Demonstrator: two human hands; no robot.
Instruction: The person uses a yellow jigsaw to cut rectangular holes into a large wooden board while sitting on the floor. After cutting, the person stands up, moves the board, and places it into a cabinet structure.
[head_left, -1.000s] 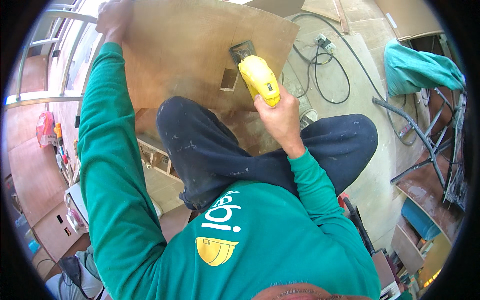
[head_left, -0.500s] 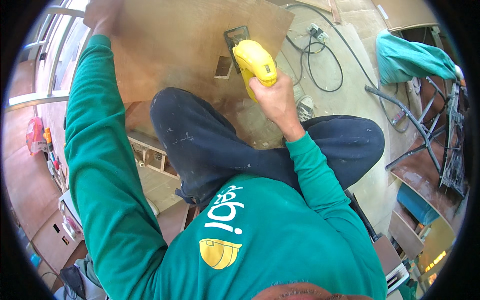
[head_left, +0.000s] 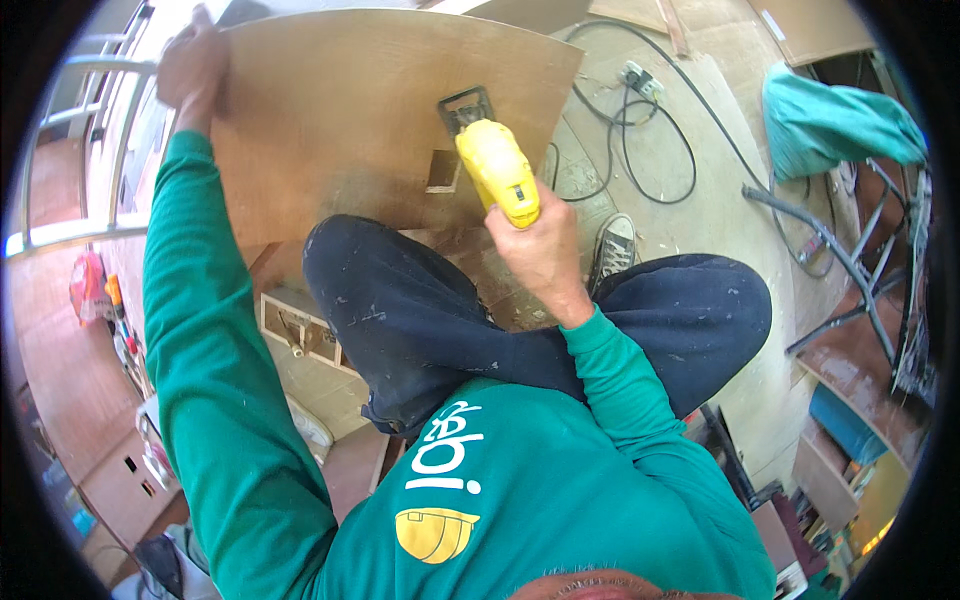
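Note:
My left hand (head_left: 192, 75) is closed on the far left edge of a large brown plywood panel (head_left: 350, 110), beside a metal ladder-like frame. My right hand (head_left: 535, 250) grips a yellow jigsaw (head_left: 495, 165), whose dark metal base plate (head_left: 463, 103) sits on the panel's right part. Just left of the tool is a small rectangular cutout (head_left: 440, 172) in the plywood. The panel reaches down to my bent knee (head_left: 350, 250); the blade is hidden.
A power cable (head_left: 680, 140) loops on the floor to a socket block (head_left: 640, 80). A metal frame (head_left: 95, 150) stands left. Dark tubing (head_left: 850, 260) under teal cloth (head_left: 830, 130) lies right. A wooden frame (head_left: 310, 325), a sneaker (head_left: 612, 255) and boards (head_left: 850, 400) lie around me.
The whole view shifts slightly, with panel, knees and hands lower in it than half a second ago. The jigsaw stays near the cutout in my right hand; both grips look unchanged.

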